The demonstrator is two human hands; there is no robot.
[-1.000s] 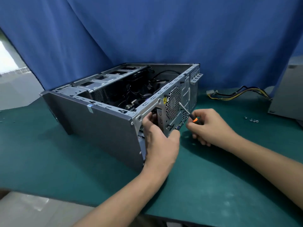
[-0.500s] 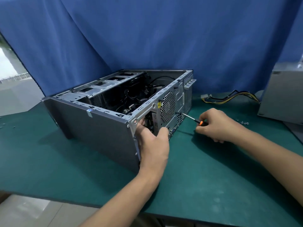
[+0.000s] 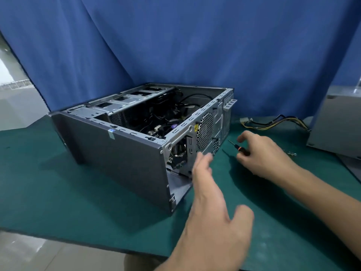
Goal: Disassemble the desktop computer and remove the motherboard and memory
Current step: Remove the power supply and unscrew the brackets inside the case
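A grey desktop computer case lies on its side on the green mat, its open side up. Black cables and part of the motherboard show inside. The rear panel with its round fan grille faces me. My left hand is flat with fingers apart, fingertips close to the lower rear panel, holding nothing. My right hand is to the right of the case, shut on a small screwdriver with a black handle and orange ring, its tip pointing left and off the case.
The green mat covers the table; its front edge runs across the lower frame. A bundle of yellow and black cables lies at the back right. A grey metal box stands at the far right, small screws beside it. A blue curtain hangs behind.
My left hand has let go of the rear panel opening and pulled back, now open. My right hand has drawn the screwdriver away from the rear panel to the right.
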